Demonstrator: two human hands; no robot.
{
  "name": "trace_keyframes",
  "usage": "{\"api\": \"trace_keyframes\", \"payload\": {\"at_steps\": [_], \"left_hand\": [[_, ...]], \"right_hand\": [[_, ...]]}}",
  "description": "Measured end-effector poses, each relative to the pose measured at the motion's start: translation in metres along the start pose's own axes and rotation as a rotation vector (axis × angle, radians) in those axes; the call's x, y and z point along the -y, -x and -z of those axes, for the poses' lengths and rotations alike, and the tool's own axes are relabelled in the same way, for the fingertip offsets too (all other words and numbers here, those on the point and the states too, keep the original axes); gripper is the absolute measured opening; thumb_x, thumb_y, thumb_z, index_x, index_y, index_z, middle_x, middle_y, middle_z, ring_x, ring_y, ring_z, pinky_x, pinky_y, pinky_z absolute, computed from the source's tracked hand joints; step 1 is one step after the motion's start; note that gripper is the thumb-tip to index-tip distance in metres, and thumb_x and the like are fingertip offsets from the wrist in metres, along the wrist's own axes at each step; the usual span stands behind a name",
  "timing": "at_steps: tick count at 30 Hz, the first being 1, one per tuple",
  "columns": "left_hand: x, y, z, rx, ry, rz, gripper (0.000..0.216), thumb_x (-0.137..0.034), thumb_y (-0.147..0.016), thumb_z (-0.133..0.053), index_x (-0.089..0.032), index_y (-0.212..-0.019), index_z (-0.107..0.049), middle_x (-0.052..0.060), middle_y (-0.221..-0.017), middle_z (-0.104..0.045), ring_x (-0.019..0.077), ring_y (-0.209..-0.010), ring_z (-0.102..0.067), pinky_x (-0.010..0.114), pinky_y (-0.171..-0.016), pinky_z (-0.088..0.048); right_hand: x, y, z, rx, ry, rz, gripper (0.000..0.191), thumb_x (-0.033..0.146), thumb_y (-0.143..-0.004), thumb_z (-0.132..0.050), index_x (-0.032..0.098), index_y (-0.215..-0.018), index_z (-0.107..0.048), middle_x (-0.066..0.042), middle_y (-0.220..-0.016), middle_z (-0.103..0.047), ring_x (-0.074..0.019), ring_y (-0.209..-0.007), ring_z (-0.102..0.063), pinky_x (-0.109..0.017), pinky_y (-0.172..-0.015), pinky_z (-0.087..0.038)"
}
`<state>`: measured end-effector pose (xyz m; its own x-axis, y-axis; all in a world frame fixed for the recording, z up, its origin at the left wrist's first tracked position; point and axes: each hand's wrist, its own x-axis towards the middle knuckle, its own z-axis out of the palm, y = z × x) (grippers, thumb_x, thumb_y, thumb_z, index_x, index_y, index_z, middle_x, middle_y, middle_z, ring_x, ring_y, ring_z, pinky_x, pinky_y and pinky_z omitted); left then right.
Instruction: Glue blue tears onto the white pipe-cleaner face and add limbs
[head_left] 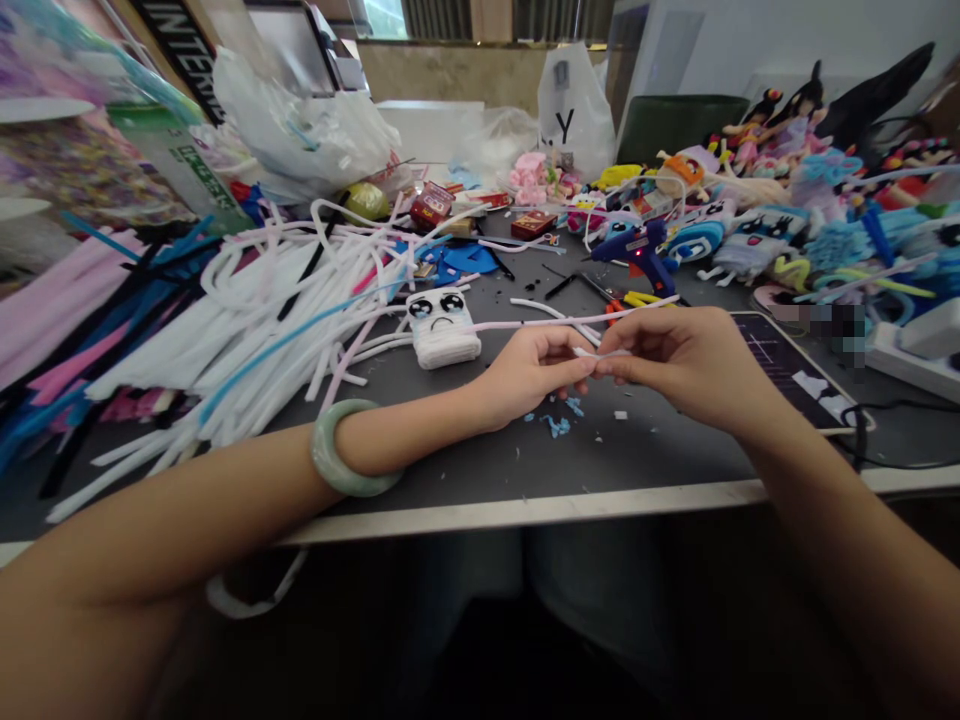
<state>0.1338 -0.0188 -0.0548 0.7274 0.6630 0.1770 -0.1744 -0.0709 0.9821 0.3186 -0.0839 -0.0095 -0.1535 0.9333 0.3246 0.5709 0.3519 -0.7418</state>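
Above the front of the dark table, my left hand [529, 372] and my right hand [675, 355] meet fingertip to fingertip. Both pinch a short white piece [600, 353], which looks like a pipe cleaner; the fingers hide part of it. Left of my hands stands a white square figure [442, 342] made of fuzzy stems, with big eyes and a frowning mouth. A pale pink pipe cleaner [517, 323] stretches from beside the figure to behind my right hand. Blue fuzz scraps [557, 426] lie on the table below my fingers.
A heap of white pipe cleaners [247, 330] covers the left side. Behind my hands lie a blue glue gun [637, 248] and pliers with orange and yellow handles [634, 300]. A tablet-like panel [780, 350] and a white power strip [911, 350] are at right, near several fuzzy dolls.
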Motion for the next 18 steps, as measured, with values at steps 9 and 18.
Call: {"api": "trace_keyframes", "payload": {"at_steps": [9, 18], "left_hand": [[0.0006, -0.0001, -0.0002, 0.005, 0.015, -0.014, 0.026, -0.035, -0.079, -0.077, -0.013, -0.08, -0.063, 0.0, -0.066, -0.064, 0.0068, -0.056, -0.055, 0.019, -0.054, -0.041], [-0.0003, 0.0002, -0.0006, 0.007, 0.035, -0.001, 0.022, -0.031, -0.08, -0.076, -0.013, -0.079, -0.064, 0.0, -0.065, -0.064, 0.0061, -0.055, -0.056, 0.018, -0.053, -0.041]], "right_hand": [[-0.001, 0.0002, 0.0001, 0.005, 0.002, 0.024, 0.015, 0.035, -0.078, -0.079, 0.021, -0.076, -0.073, 0.001, -0.064, -0.065, -0.0118, -0.058, -0.053, -0.027, -0.054, -0.039], [-0.0026, 0.0016, -0.0003, -0.005, 0.01, 0.04, 0.016, 0.036, -0.079, -0.079, 0.021, -0.08, -0.074, 0.001, -0.068, -0.067, -0.0123, -0.059, -0.056, -0.028, -0.054, -0.041]]}}
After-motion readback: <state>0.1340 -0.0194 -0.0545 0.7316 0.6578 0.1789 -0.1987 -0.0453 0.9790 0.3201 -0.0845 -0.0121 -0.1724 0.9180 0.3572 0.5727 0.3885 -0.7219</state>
